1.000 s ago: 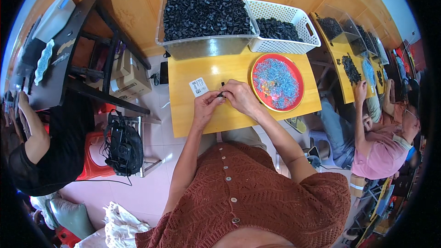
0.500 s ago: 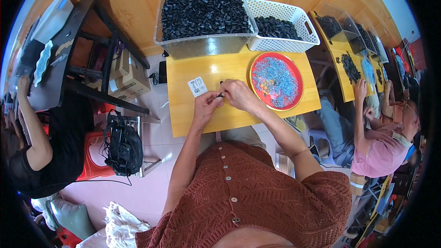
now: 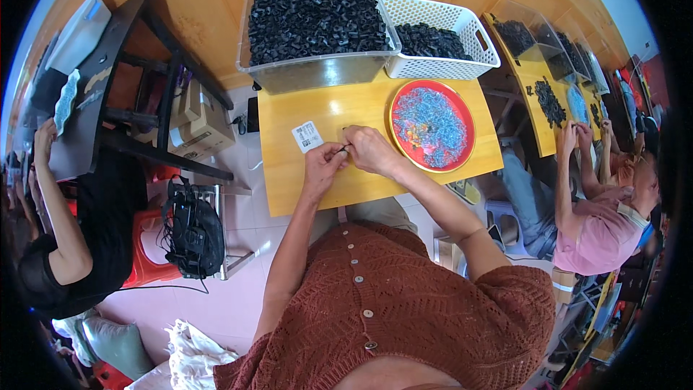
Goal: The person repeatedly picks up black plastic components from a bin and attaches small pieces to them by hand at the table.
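My left hand (image 3: 323, 166) and my right hand (image 3: 369, 149) meet above the yellow table (image 3: 303, 191), fingertips pinched together. Between them is a small black part, mostly hidden by the fingers; its exact kind is too small to make out. Just left of the hands a white printed label card (image 3: 307, 136) lies on the table. To the right of my right hand stands a round red tray (image 3: 471, 130) with a gold rim, holding many small clear-blue pieces and a few orange and pink ones.
A clear plastic bin (image 3: 317, 72) heaped with black parts stands at the table's back, beside a white perforated basket (image 3: 440, 66) of similar parts. A dark table (image 3: 86, 101) is at left. People work on both sides, one in a pink shirt (image 3: 595, 235).
My hands stay together over the same spot, with only slight finger movement around the small black part. The neighbours' arms at left and right have shifted.
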Motion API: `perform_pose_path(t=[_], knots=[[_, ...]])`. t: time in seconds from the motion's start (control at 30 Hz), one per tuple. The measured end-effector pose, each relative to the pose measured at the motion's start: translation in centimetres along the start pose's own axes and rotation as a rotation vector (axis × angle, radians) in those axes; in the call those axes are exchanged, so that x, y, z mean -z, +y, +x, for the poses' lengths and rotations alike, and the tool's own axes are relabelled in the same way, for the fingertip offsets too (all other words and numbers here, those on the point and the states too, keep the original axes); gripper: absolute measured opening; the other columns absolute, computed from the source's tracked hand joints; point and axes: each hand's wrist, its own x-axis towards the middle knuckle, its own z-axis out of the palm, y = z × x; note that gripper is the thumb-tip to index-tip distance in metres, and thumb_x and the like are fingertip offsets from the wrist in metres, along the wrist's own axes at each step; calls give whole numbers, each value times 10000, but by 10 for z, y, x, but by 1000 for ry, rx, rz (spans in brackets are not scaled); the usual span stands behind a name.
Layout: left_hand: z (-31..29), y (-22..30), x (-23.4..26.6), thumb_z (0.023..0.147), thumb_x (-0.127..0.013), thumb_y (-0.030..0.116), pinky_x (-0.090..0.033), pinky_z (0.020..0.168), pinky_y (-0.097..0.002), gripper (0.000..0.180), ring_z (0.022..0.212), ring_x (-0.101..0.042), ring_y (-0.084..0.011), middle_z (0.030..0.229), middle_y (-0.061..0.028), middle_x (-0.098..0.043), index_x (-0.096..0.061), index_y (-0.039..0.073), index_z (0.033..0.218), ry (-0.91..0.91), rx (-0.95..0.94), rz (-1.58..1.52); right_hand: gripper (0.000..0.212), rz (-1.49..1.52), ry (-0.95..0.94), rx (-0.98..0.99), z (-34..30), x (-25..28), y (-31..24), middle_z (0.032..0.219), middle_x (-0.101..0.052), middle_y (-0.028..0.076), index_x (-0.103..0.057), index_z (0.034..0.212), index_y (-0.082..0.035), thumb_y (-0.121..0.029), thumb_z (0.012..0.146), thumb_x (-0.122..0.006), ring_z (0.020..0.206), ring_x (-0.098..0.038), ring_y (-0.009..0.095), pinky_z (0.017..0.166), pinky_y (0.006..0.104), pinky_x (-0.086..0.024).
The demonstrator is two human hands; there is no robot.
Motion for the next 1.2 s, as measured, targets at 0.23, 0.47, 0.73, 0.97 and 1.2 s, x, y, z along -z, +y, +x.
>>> perform_pose_path(t=[0.23,0.47,0.73,0.97,1.2], knots=[[1,6,-6,817,-580,39,-417,461,-205,92,515,-506,-69,651,-18,-575,-606,-31,871,74,31,38,171,-34,239,93,-17,-15,-8,809,-507,186,-530,835,26,25,667,-558,792,-517,367,679,427,-439],[1,19,-10,805,-570,25,-379,435,-200,92,499,-486,-64,626,-11,-568,-619,-39,849,137,60,85,281,-104,279,58,-16,-26,-12,854,-483,165,-515,922,24,25,646,-572,831,-493,345,689,416,-445],[11,0,-7,822,-577,56,-331,427,-190,110,502,-452,-39,641,14,-574,-647,-25,850,231,-42,83,238,-175,308,62,-12,-32,-17,876,-450,158,-473,827,8,39,608,-561,851,-479,325,673,401,-478],[4,28,-7,820,-589,111,-369,414,-197,204,464,-469,-53,713,-65,-634,-629,-52,936,114,62,-19,216,-127,379,76,-8,-16,-8,847,-465,163,-479,816,1,12,623,-575,838,-482,331,667,418,-459],[5,25,-4,819,-608,134,-367,385,-191,290,428,-450,-62,769,-76,-624,-572,-56,1035,130,68,-17,227,-390,897,-1,29,119,52,867,-525,187,-525,925,20,-64,735,-614,820,-522,353,714,435,-428]])
